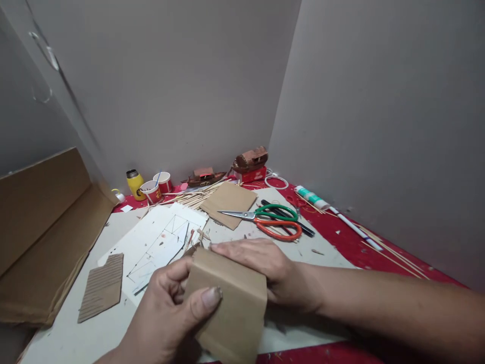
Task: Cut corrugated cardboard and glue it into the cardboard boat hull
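Your left grip (162, 303) holds the folded cardboard (231, 313), thumb flat on its broad face; your right grip (261, 260) lies along the far side, fingers outstretched, its thumb hidden, so you cannot tell whether it pinches too; the piece is held up near the middle of the near edge of the table (348, 245); the bend looks rounded; for a clean crease, you should brace the left thumb closer to it and press evenly from end to end; scissors (278, 222) lie beyond, toward the table's right edge.
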A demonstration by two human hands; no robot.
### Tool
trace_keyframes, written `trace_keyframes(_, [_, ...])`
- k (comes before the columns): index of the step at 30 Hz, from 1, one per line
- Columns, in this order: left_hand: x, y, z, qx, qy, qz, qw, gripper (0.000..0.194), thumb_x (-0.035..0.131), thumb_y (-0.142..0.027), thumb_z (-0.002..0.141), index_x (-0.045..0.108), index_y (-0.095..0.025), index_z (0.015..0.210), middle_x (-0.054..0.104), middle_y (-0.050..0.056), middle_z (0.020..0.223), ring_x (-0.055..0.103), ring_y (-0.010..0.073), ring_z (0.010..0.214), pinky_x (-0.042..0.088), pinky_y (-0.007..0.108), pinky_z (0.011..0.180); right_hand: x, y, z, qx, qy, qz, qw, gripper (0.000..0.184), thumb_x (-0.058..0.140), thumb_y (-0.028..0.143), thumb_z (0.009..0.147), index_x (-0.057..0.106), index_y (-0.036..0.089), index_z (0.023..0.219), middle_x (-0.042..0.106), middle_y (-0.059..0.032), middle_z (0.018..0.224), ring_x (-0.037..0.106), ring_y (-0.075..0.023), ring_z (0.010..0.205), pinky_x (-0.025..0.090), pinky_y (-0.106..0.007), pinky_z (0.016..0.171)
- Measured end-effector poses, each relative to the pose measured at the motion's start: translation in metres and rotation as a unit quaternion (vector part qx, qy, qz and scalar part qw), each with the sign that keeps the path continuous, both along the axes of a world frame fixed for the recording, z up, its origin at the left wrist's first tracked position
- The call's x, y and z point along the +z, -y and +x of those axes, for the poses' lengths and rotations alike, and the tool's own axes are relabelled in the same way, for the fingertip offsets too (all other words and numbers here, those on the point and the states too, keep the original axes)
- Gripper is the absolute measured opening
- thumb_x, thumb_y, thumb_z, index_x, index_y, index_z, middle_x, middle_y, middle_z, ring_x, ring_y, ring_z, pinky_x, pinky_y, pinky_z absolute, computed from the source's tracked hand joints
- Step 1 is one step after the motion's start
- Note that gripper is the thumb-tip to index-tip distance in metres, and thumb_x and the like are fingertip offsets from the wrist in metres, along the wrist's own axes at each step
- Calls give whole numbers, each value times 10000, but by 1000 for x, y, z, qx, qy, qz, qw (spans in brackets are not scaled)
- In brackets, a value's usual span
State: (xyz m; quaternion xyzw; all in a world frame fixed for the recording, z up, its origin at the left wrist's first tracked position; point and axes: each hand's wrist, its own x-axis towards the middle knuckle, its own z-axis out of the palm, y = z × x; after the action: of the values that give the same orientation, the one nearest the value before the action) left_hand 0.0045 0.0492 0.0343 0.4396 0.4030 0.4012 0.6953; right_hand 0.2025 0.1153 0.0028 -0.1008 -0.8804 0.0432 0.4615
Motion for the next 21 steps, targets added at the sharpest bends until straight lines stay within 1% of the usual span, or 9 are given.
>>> trace_keyframes(2, [-5, 4, 3, 39, -49, 32, 998, 282, 790, -381, 694, 734, -179, 883, 707, 38, 783, 637, 138, 707, 518, 208, 657, 2, 8, -2, 46, -19, -111, 993, 271, 525, 169, 869, 614, 88, 1112, 748, -152, 964, 721, -171, 860, 576, -234, 766])
trace_keyframes(3, [-7, 5, 4, 56, -73, 60, 994, 256, 786, -386, 693, 736, -176, 830, 698, 31, 756, 624, 132, 696, 511, 200, 651, 3, 12, -2, 64, -25, -178, 982, 232, 529, 167, 858, 642, 93, 1047, 752, -127, 908, 718, -153, 795, 570, -211, 723])
trace_keyframes(6, [-14, 9, 7, 87, -133, 161, 974, 198, 752, -386, 721, 743, -193, 765, 704, 28, 746, 613, 143, 687, 512, 217, 647, 10, 23, -3, 103, -27, -365, 925, 150, 548, 189, 828, 670, 104, 844, 729, -63, 739, 668, -114, 623, 539, -172, 591])
trace_keyframes(8, [-16, 12, 8, 95, -164, 207, 960, 179, 730, -379, 744, 755, -215, 809, 722, 29, 761, 618, 157, 662, 521, 247, 631, 13, 27, -4, 116, -31, -433, 893, 155, 570, 220, 819, 676, 107, 810, 730, -59, 730, 662, -119, 614, 535, -179, 569])
trace_keyframes(10, [-16, 14, 9, 94, -184, 237, 949, 174, 710, -367, 767, 760, -229, 860, 736, 31, 776, 628, 172, 663, 528, 271, 624, 14, 28, -3, 124, -40, -455, 881, 175, 600, 228, 809, 698, 106, 888, 755, -77, 818, 697, -145, 701, 558, -202, 628])
trace_keyframes(13, [-15, 13, 9, 74, -194, 253, 945, 177, 683, -351, 799, 750, -211, 883, 742, 44, 812, 648, 195, 741, 539, 285, 653, 13, 22, -1, 129, -54, -434, 890, 240, 620, 183, 806, 708, 139, 1026, 761, -88, 979, 722, -173, 865, 576, -238, 754])
trace_keyframes(15, [-14, 8, 7, 47, -167, 199, 965, 220, 673, -363, 812, 729, -193, 939, 745, 54, 859, 658, 192, 776, 545, 273, 664, 11, 14, 1, 120, -53, -402, 906, 263, 604, 156, 820, 704, 168, 1064, 748, -87, 1055, 715, -180, 933, 574, -262, 810])
trace_keyframes(18, [-11, 1, 5, -10, -97, 78, 992, 307, 698, -352, 804, 675, -190, 1063, 743, 57, 950, 676, 180, 840, 545, 250, 715, 7, 1, 5, 72, -23, -370, 926, 259, 590, 148, 831, 704, 173, 1063, 750, -85, 1048, 717, -189, 930, 581, -273, 801])
trace_keyframes(21, [-7, -4, 4, -47, -56, 41, 996, 387, 735, -299, 779, 633, -197, 1138, 729, 64, 1029, 675, 197, 936, 536, 274, 804, 4, -8, 10, 21, 18, -354, 935, 273, 588, 155, 823, 696, 144, 1073, 762, -86, 960, 724, -199, 866, 585, -263, 728])
